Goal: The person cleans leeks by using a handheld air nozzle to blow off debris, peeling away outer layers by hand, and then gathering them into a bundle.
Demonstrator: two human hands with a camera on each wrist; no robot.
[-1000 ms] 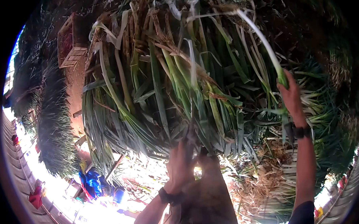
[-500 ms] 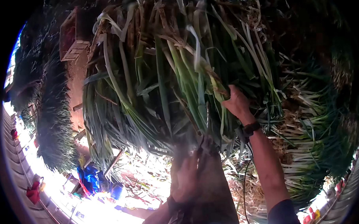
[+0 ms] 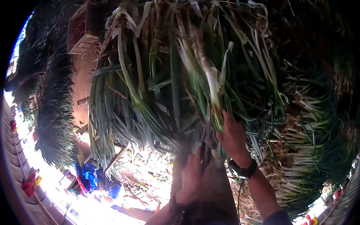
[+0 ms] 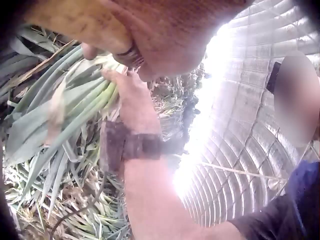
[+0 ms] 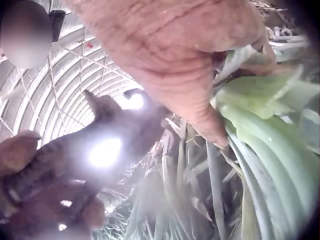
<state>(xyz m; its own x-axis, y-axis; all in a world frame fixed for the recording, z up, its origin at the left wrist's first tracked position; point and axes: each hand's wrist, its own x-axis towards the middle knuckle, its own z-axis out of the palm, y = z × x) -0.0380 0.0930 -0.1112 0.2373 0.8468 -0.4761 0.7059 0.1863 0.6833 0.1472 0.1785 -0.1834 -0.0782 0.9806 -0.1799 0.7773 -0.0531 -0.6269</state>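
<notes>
In the head view my right hand grips a long green onion near its leaves. Its pale stalk points up and away over a large heap of green onions. From the right wrist view, thumb and fingers close round the leafy part. My left hand, blurred, stays low in front of the legs, beside a dark, narrow object. Curled fingers and a ring show on this hand in the left wrist view; I cannot tell whether it holds the dark object.
To the right lies a row of onions with white stalks and roots. A crate stands at the back left, beyond a long stack of green tops. Bright ground with scraps and a blue item lie at left.
My right hand has left the white stalk it held at the right, gone to the heap, and drawn another onion toward the legs. More white now shows on that stalk. My left hand stays low.
</notes>
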